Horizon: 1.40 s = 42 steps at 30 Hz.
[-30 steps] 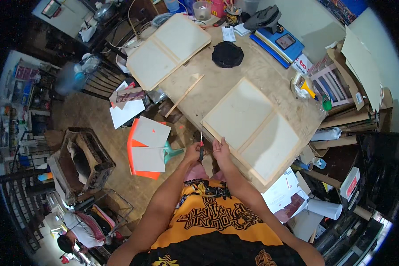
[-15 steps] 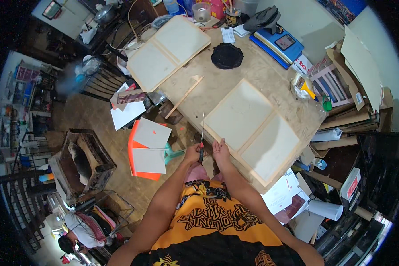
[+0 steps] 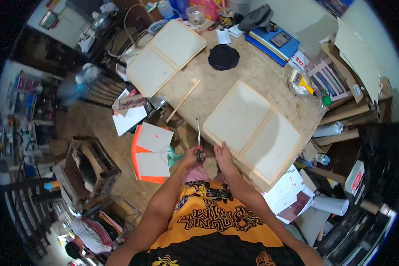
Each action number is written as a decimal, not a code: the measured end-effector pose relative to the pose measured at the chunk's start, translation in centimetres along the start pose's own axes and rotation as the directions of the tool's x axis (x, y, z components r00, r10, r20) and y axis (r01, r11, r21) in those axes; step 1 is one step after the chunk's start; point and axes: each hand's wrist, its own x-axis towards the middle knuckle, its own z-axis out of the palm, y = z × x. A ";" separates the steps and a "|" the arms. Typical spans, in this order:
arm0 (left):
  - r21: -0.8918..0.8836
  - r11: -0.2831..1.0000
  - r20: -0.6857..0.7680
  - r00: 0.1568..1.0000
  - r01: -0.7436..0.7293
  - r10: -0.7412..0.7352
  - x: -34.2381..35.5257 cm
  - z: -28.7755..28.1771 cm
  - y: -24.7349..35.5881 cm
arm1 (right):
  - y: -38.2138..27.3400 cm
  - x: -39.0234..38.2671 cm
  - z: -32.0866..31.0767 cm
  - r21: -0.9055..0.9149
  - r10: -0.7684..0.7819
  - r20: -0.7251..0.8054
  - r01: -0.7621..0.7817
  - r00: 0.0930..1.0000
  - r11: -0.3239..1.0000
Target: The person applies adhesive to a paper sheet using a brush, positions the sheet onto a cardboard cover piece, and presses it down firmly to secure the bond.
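Observation:
My left hand (image 3: 192, 156) is closed round red-and-black scissors (image 3: 199, 150), their long blades pointing away from me. My right hand (image 3: 222, 153) is beside them with fingers extended, at the near edge of a cream folded board with pale borders (image 3: 232, 115); whether it touches the board is unclear. A second such board (image 3: 177, 42) lies at the table's back left. A narrow pale strip (image 3: 184, 99) lies between the boards. Below the table's left edge are white sheets with orange borders (image 3: 150, 162) over something teal.
The worktable (image 3: 195, 106) holds a black round pouch (image 3: 224, 56), blue binders (image 3: 270, 42) and a yellow-handled brush (image 3: 306, 86). Cardboard (image 3: 357, 62) is piled at right. A chair (image 3: 104, 88) and hexagonal box (image 3: 86, 168) stand left. Another person (image 3: 86, 239) is at the lower left.
The view has shifted slightly, with slight blur at the rim. My left hand still holds the scissors, which now point more nearly straight away from me. My right hand remains by the board's edge.

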 end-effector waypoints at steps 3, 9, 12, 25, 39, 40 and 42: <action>0.315 0.946 0.080 0.995 -0.077 0.054 0.6 -3.9 0.4 | -0.7 -2.6 -3.6 -0.137 0.052 0.022 -0.048 0.998 0.989; 0.686 0.721 0.307 0.938 -0.101 -0.161 3.0 -7.3 2.6 | -2.9 -10.7 -12.4 -0.024 -0.197 0.207 0.206 0.958 0.978; 0.652 0.709 0.472 0.876 -0.270 -0.101 4.2 -5.4 4.6 | -1.7 -11.7 -13.1 0.198 -0.346 0.113 0.320 0.931 0.926; 0.545 0.791 0.509 0.859 -0.277 -0.050 5.3 -6.7 3.0 | 1.1 -10.9 -13.7 -0.137 -0.474 -0.118 0.459 0.872 0.878; 0.445 0.890 0.444 0.887 -0.097 -0.126 5.8 -4.5 2.2 | 1.5 -9.9 -16.6 -0.173 -0.474 -0.162 0.448 0.865 0.877; 0.347 0.938 0.430 0.892 -0.020 -0.141 5.9 -4.7 2.2 | 1.4 -9.9 -16.4 -0.171 -0.475 -0.156 0.449 0.866 0.877; 0.286 0.958 0.454 0.879 0.011 -0.146 5.5 -4.7 2.2 | 1.2 -10.0 -17.1 -0.177 -0.482 -0.141 0.456 0.865 0.872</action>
